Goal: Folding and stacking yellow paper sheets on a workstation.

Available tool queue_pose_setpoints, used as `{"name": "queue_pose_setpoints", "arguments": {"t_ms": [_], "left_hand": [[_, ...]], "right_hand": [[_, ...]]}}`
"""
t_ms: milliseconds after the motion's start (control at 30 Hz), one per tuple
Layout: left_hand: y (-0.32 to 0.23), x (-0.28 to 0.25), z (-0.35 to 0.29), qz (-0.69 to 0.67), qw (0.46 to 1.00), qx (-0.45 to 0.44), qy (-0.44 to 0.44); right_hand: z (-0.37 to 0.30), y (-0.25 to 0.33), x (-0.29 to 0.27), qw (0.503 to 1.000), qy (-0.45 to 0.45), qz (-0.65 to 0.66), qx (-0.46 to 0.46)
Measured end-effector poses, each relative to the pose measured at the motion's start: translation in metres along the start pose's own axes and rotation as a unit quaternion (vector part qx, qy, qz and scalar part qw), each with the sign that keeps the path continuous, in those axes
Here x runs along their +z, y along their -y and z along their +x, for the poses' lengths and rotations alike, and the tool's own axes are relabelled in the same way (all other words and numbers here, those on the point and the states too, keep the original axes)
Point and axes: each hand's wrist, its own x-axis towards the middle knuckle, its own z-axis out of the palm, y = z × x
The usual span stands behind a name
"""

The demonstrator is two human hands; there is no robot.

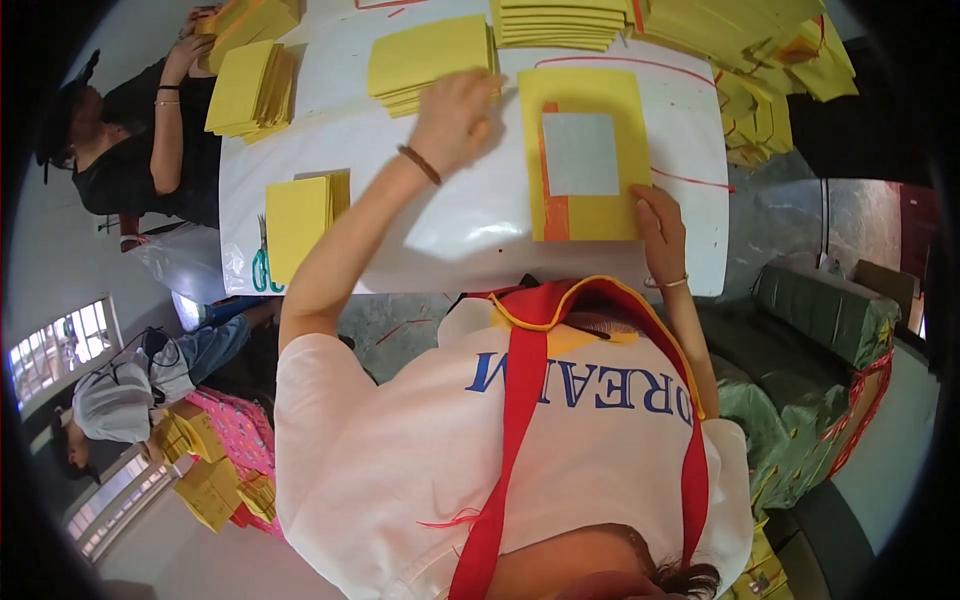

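Note:
A yellow paper packet (590, 215) with a pale grey rectangle and an orange strip lies flat on the white-covered table (440, 240). My right hand (661, 228) pinches its near right edge, thumb on top and fingers partly hidden. My left hand (460, 120) is over the near right corner of a stack of yellow packets (425, 60), left of the single packet. Its fingers are bent and blurred, so I cannot make out whether they hold anything.
More yellow stacks (250, 88) (560, 22) (298, 225) stand around the table, with green-handled scissors (262, 265) at its left edge. Red strings lie on the cover. Across the left corner a person (140, 150) handles yellow packets. A green wrapped bale (790, 400) sits on the right.

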Motion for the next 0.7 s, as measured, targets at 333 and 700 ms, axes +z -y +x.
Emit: {"name": "queue_pose_setpoints", "arguments": {"t_ms": [333, 700], "left_hand": [[-0.096, 0.029, -0.035, -0.110, 0.975, 0.079, 0.179], [-0.059, 0.038, 0.000, -0.361, 0.846, -0.137, 0.368]], "right_hand": [[0.002, -0.006, 0.000, 0.999, -0.001, 0.038, 0.027], [0.002, -0.023, -0.007, 0.981, 0.046, 0.179, 0.061]]}}
